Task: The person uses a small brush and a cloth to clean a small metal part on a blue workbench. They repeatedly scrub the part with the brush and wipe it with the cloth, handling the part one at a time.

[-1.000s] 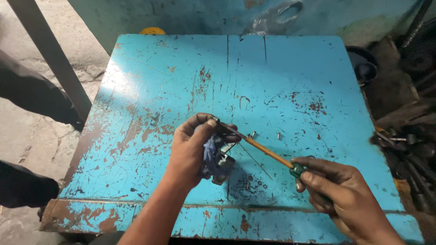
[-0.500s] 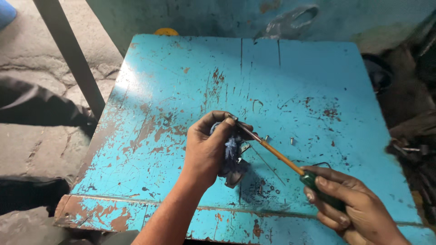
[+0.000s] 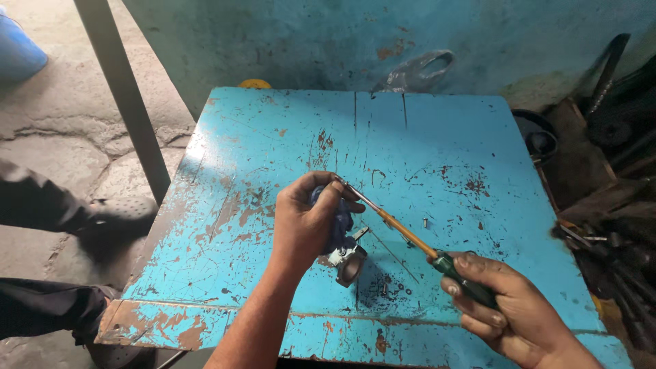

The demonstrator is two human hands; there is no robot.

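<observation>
My left hand (image 3: 307,220) grips a small metal part (image 3: 347,259) wrapped in a blue rag (image 3: 339,217), held just above the blue table (image 3: 260,157). A screwdriver (image 3: 410,238) with an orange shaft and green handle is held in my right hand (image 3: 509,306). Its tip rests against the top of the rag-wrapped part, by my left fingers. The part's round metal end sticks out below my left palm.
Small screws (image 3: 425,223) lie on the table right of the screwdriver. Another person's dark-clad legs and shoe (image 3: 102,219) are at the left. A metal post (image 3: 126,96) stands beside the table. Dark tools and scrap (image 3: 608,225) pile at the right. A blue drum (image 3: 17,51) sits far left.
The view has tilted, so the table sits lower in frame. Both hands keep their grip, shifted slightly. The person's foot at left has moved.
</observation>
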